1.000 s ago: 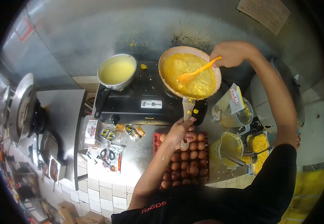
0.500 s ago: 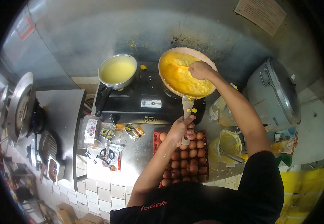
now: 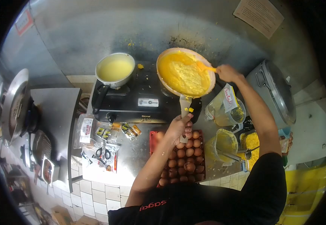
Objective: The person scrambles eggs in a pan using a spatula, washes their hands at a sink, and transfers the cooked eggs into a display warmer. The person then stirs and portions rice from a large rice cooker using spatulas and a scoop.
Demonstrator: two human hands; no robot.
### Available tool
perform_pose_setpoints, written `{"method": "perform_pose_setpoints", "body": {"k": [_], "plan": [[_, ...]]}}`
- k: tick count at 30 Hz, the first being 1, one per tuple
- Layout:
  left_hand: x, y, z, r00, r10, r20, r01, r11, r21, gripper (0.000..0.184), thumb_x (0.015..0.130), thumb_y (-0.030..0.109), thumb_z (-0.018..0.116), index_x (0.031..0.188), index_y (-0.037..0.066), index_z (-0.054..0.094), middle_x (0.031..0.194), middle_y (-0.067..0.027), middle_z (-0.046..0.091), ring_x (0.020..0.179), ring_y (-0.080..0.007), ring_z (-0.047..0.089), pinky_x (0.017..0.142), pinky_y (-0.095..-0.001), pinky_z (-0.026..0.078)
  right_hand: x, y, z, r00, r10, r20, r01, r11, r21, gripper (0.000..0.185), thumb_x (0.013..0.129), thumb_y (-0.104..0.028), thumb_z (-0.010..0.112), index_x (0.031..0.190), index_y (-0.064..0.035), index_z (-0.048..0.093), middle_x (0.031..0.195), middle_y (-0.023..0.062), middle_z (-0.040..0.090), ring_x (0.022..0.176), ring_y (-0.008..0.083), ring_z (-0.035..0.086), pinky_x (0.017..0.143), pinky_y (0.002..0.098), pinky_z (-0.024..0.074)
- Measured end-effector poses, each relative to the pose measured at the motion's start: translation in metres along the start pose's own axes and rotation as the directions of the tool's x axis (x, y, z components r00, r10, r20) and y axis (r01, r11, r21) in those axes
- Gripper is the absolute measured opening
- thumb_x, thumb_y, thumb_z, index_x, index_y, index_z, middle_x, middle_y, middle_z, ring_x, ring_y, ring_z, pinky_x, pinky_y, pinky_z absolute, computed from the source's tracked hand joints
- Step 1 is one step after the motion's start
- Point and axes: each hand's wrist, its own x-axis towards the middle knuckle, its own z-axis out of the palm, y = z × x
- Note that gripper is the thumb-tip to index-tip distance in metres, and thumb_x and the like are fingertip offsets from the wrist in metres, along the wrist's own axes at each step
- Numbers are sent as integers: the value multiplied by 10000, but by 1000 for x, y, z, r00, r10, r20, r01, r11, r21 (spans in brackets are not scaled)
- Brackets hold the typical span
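Observation:
My left hand (image 3: 181, 129) is wrapped round the pale handle of a frying pan (image 3: 185, 103), which tilts over the right burner of the black gas stove (image 3: 129, 103). Yellow scrambled egg (image 3: 187, 77) fills the pan, thick in the middle and runnier round the sides. In my right hand (image 3: 228, 73) is the handle of an orange spatula (image 3: 208, 68), its head at the egg by the pan's right rim. Beneath my left forearm stands a red tray of brown eggs (image 3: 189, 152).
On the left burner sits a saucepan (image 3: 115, 70) of pale yellow liquid. Right of the stove are a plastic jug (image 3: 228, 112), another jug with a utensil (image 3: 223, 144), a container of yellow food (image 3: 252, 142) and a large lidded pot (image 3: 270, 93). Scissors (image 3: 103, 153) and packets (image 3: 131, 131) lie at the left.
My right hand has moved right with the spatula, from over the pan to beyond its right rim. The egg now gathers in a thick mound. My left hand keeps its hold.

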Motion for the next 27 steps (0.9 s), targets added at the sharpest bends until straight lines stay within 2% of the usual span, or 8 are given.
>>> {"method": "perform_pose_setpoints", "body": {"k": [1,5,10,13,15,18,22,27], "plan": [[0,1,0,1000,-8,-10,8,1000,3,154,937,197,564,1014,88,487,670,32,405,493,-61,359,411,-210,283,-14,-10,2,1000,9,-28,-4,981,192,264,816,-228,497,884,-52,683,932,219,645,868,414,626,782,476,489],[0,3,0,999,-26,-22,26,1000,-8,167,936,204,585,933,117,442,683,13,414,480,-63,351,395,-214,283,-38,-47,5,999,-34,-34,42,962,268,260,862,-241,498,845,-28,647,896,213,650,838,425,618,758,498,481],[0,3,0,1000,-22,3,22,1000,-9,166,937,204,586,917,122,443,682,14,414,479,-64,351,396,-215,285,-62,-99,-1,990,-113,-82,126,976,175,258,895,-269,514,876,-49,648,827,228,647,799,426,621,736,515,481],[-3,4,4,1000,-11,-16,12,999,41,204,947,207,550,1075,60,490,672,41,383,512,-62,347,431,-211,282,-68,-116,-6,981,-181,-64,189,969,158,246,903,-254,519,904,-41,642,802,240,642,790,426,622,732,522,479],[-4,4,4,1000,-3,-15,3,999,41,199,947,210,549,1069,62,492,671,42,376,515,-62,345,433,-211,280,-75,-125,-13,977,-205,-55,212,963,165,236,903,-241,520,921,-36,635,807,243,643,787,427,623,735,522,477],[-2,3,3,1000,-7,-14,7,999,42,199,948,217,549,1063,64,497,671,43,371,518,-62,342,438,-210,280,-79,-113,-14,936,-292,-198,330,923,197,223,906,-232,522,945,-39,626,824,220,646,806,423,621,727,519,482],[1,3,-1,999,-34,-4,34,999,-2,143,941,205,581,970,117,473,697,12,418,489,-65,359,406,-220,296,-98,-105,-45,976,-113,-188,127,990,62,287,932,-322,526,1059,-82,618,899,158,627,874,363,620,750,465,490],[-1,4,0,999,-34,-15,34,999,-2,143,944,208,577,967,112,472,695,11,421,487,-66,358,407,-223,298,-81,-70,-43,966,26,-259,-32,999,-21,319,933,-364,511,975,-58,592,939,156,631,883,362,618,747,473,487]]}}
